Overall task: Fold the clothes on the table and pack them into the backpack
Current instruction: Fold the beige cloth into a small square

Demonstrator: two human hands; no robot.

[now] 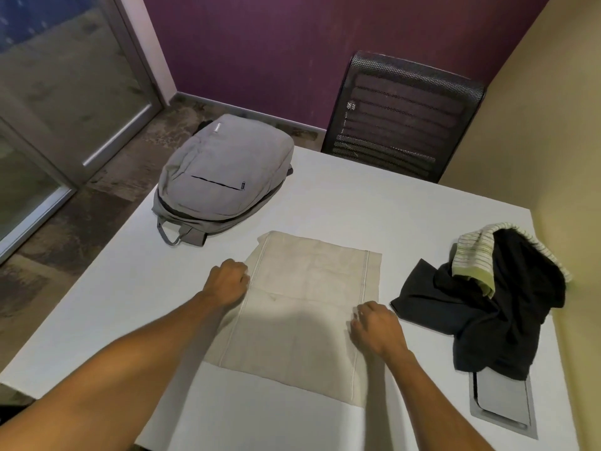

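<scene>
Both hands, left hand point(227, 281) and right hand point(374, 327), curled pinching beige cloth point(309, 304) edges mid-fold; backpack point(224, 177) at 11 o'clock unopened, next fold judged needed.

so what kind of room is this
Probably a small office or meeting room, not a home: a plain white table with a metal cable hatch set into it, a black mesh office chair pushed up to it, and a glass door at the left.
</scene>
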